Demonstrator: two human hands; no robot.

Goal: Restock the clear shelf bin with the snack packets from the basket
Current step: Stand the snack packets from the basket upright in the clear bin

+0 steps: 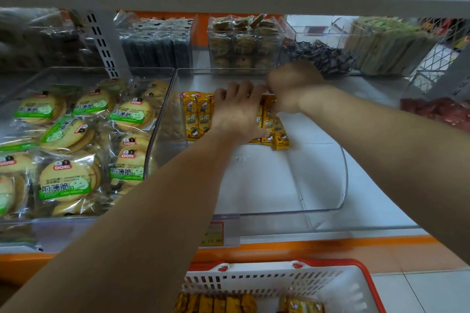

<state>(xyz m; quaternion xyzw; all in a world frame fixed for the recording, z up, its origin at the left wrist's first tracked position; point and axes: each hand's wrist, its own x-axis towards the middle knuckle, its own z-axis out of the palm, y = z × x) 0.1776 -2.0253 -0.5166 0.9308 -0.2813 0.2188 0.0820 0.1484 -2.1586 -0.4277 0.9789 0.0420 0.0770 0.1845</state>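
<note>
The bin (340, 178) stands on the shelf (381, 213), and the yellow packets (197, 115) in it make one row along its back edge, starting near the back left corner. Each packet has its long axis running from the back of the bin toward the front, and they lie side by side. The left grip (236, 112) is released: its fingers are spread and rather straight and press flat on the middle of the row. The right grip (292, 89) is at the right end of the row, just beside the left one. It is blurred and seen from behind, so I cannot tell if it pinches a packet or only touches one. I count two packets to the left of the left grip and about three to the right of it, the last one (281, 136) a little tilted and pushed forward. How many are hidden under the hand I cannot say. The right half and all the front of the bin have no packets. The basket (366, 287) is one, white with a red rim, below the front edge of the shelf and between the two forearms, a little more to the right side. More packets in it (216, 303) lie in two groups, at least five on the left and a few on the right, but the picture cuts them. So the next packets lie down and back toward the person, well apart from both grips. I judge the right grip is the better one to go for them, while the left keeps the row in order.
</note>
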